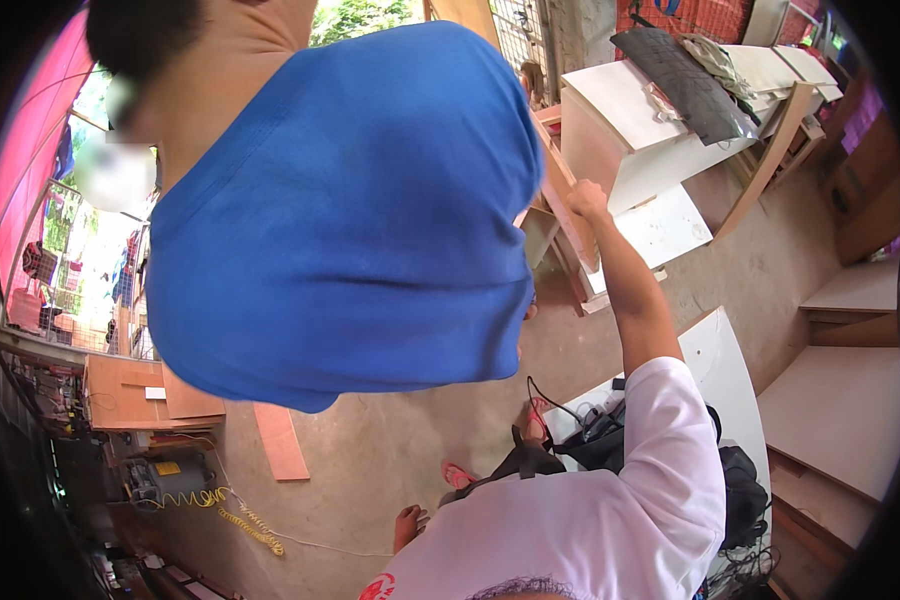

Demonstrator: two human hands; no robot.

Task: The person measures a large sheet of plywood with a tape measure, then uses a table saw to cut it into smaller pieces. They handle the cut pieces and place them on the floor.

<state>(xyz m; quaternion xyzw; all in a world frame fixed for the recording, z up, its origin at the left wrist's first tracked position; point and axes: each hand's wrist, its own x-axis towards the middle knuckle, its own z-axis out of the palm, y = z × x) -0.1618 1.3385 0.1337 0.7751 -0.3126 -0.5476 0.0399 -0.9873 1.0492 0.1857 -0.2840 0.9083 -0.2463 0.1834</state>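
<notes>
My right arm reaches out to the right, and my right hand (587, 200) is closed at the upright edge of a wooden frame (567, 215). The blue-shirted person in front covers part of that frame. Low beside my body hangs my left hand (410, 525), its fingers loosely curled and apart, with nothing visible in it. The co-worker's blue shirt (350, 220) fills much of the view; a bit of that person's hand shows at its right edge, and what it touches is hidden.
White cabinet panels (610, 125) stand beyond the frame, with a dark padded sheet (675, 85) on top. Near my right side lies a white board (735, 400) with black bags and cables. A compressor (175, 478) with a yellow coiled hose and a loose wooden board (282, 440) are at left.
</notes>
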